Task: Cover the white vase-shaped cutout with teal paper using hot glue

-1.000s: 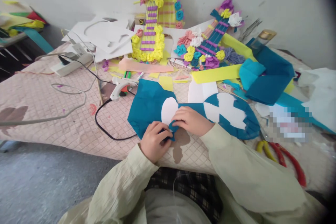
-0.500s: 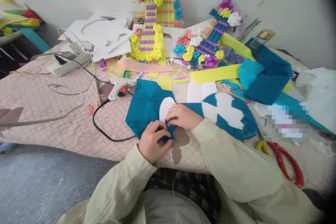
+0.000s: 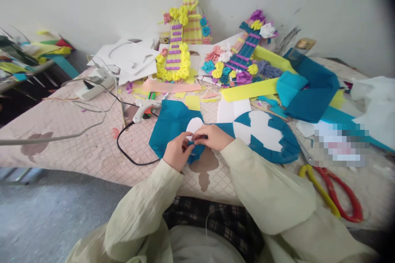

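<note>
A white guitar-shaped cutout [image 3: 262, 129] lies on the pink quilted surface [image 3: 77, 139], partly wrapped in teal crepe paper [image 3: 169, 125]. My left hand [image 3: 176, 152] pinches a flap of the teal paper at the cutout's near edge. My right hand [image 3: 212, 136] presses the same flap from the other side, fingertips meeting those of the left. Both wrists are in cream sleeves.
A white glue gun [image 3: 144, 108] with a black cord lies left of the teal paper. Two flower-decorated paper guitars [image 3: 179, 53] [image 3: 237, 63] lean at the back. Scissors with red and yellow handles [image 3: 333, 193] lie at the right. A power strip [image 3: 94, 86] sits far left.
Both hands have shifted slightly up onto the teal edge, fingertips drawing closer together. The camera has tilted, so the whole scene sits lower in the picture.
</note>
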`<state>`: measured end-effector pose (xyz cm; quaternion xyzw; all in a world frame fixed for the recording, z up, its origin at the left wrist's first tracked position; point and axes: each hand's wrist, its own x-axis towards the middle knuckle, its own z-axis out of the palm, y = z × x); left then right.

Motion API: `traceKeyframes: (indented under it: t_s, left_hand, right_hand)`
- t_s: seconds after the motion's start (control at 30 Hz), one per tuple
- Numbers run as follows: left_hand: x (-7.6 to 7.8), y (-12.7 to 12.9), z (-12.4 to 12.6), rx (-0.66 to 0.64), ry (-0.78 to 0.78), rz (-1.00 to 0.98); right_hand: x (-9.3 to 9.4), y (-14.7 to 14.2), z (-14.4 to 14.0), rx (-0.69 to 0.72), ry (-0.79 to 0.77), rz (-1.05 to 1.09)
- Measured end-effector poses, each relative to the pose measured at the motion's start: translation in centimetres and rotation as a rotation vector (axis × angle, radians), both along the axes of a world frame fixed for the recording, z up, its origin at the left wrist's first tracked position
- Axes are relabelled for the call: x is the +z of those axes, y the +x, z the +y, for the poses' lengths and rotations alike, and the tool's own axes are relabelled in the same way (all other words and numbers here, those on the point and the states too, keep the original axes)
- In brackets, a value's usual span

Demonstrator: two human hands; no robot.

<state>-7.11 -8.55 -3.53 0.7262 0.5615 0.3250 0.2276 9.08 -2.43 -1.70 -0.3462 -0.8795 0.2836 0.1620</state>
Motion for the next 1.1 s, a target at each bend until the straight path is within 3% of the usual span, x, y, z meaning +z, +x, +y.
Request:
traceKeyframes:
  t_s: [0.2, 0.37, 0.6, 0.83, 1.1]
  left_hand:
    - [0.9, 0.0, 0.2, 0.043, -0.038, 0.012]
    - [1.1, 0.2, 0.3, 0.041, -0.062, 0.042]
    - [1.1, -0.1, 0.4, 0.005, -0.048, 0.028]
    - [0.5, -0.5, 0.3, -0.021, -0.109, -0.108]
    - [0.4, -0.5, 0.2, -0.034, -0.085, -0.1]
  right_hand:
    - [0.7, 1.8, 0.0, -0.06, 0.027, -0.075]
    - [0.1, 1.2, -0.2, -0.052, -0.001, -0.139]
    - [-0.1, 1.0, -0.2, -0.058, -0.004, -0.161]
    - [0.4, 1.4, -0.3, 0.006, -0.02, -0.189]
    - [-0.2, 0.9, -0.3, -0.015, 0.029, -0.202]
